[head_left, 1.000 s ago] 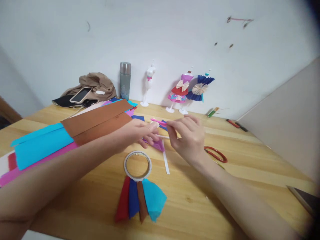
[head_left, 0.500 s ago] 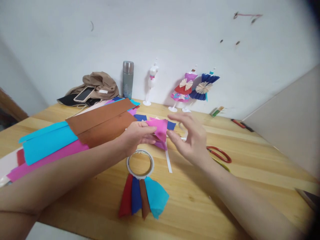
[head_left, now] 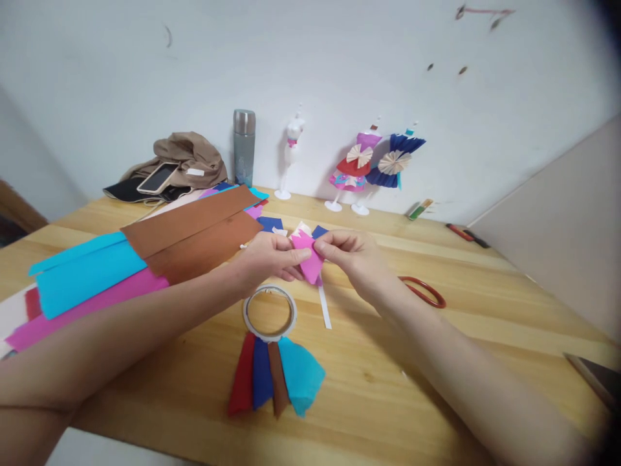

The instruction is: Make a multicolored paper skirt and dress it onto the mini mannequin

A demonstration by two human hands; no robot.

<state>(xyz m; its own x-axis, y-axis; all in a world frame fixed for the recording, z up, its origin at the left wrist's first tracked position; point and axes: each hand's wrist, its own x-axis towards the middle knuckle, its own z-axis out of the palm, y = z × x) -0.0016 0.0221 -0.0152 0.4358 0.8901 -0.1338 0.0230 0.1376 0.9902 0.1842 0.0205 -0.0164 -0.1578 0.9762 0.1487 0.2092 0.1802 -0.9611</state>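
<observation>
Both hands meet above the table (head_left: 436,362), pinching one pink paper (head_left: 309,257) between them: the left hand (head_left: 268,255) grips its left edge, the right hand (head_left: 350,254) its upper right corner. At 6 o'clock from the paper lies a tape ring (head_left: 270,312), with four paper petals (head_left: 274,378) fanned out below it. A white strip (head_left: 324,307) lies just beside the ring. Red scissors (head_left: 423,290) sit at 3 o'clock, brown sheets (head_left: 194,232) at 9 o'clock.
</observation>
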